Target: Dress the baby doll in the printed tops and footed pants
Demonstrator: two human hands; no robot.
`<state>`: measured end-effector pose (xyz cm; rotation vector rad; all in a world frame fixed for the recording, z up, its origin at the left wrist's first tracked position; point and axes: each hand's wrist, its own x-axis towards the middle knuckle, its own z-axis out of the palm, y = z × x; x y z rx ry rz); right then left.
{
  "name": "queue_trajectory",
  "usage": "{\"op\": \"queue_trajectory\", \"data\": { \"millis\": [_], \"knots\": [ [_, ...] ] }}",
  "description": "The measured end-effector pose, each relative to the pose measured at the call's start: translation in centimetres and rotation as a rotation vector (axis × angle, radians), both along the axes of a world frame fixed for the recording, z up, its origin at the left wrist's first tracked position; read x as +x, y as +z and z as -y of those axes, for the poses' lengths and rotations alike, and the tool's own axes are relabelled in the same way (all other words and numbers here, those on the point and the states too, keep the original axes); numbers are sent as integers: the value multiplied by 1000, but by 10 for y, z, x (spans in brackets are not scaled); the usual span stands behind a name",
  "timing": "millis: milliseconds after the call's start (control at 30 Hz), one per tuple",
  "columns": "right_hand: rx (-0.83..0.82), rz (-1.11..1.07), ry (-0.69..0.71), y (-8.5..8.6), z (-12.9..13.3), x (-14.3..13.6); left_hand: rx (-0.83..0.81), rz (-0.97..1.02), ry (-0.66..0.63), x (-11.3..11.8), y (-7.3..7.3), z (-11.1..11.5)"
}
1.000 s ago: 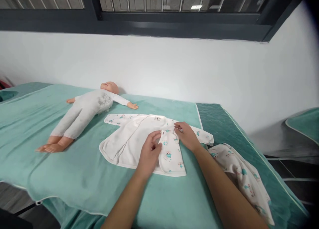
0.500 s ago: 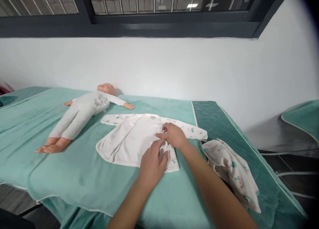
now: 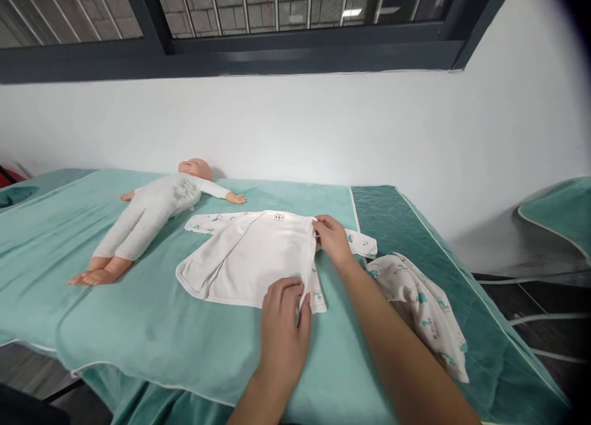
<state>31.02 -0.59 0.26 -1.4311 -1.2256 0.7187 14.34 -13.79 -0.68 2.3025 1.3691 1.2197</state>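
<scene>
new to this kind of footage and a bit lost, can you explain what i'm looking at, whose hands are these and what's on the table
There is no machine here, just a person's two bare hands, seen by a camera worn on the head that looks forward and down. On the green cloth lie a doll in white and a baby shirt with patterned sleeves. A crumpled patterned cloth lies beside the right forearm. The right hand pinches the shirt's edge near a sleeve. The left hand touches its lower edge; whether it grips is unclear.
</scene>
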Motion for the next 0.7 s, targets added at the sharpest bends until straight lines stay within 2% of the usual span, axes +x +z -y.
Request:
{"op": "queue_trajectory", "data": {
  "millis": [100,233,300,367,500,600,700],
  "knots": [
    [12,-83,-42,0,-5,18,27,-15,-160,21,8,2],
    [25,-68,-107,-4,-13,44,-12,-230,-419,42,14,6],
    [38,-25,-132,-4,-15,54,0,-311,-493,44,12,7],
    [66,23,-136,-3,-15,58,24,-326,-502,41,9,8],
    [142,112,-69,2,-6,48,-6,-294,-369,36,5,8],
    [220,354,59,0,-1,34,-33,-347,-357,37,4,8],
    [162,619,75,-5,-4,26,-39,-381,-405,38,4,8]
  ]
}}
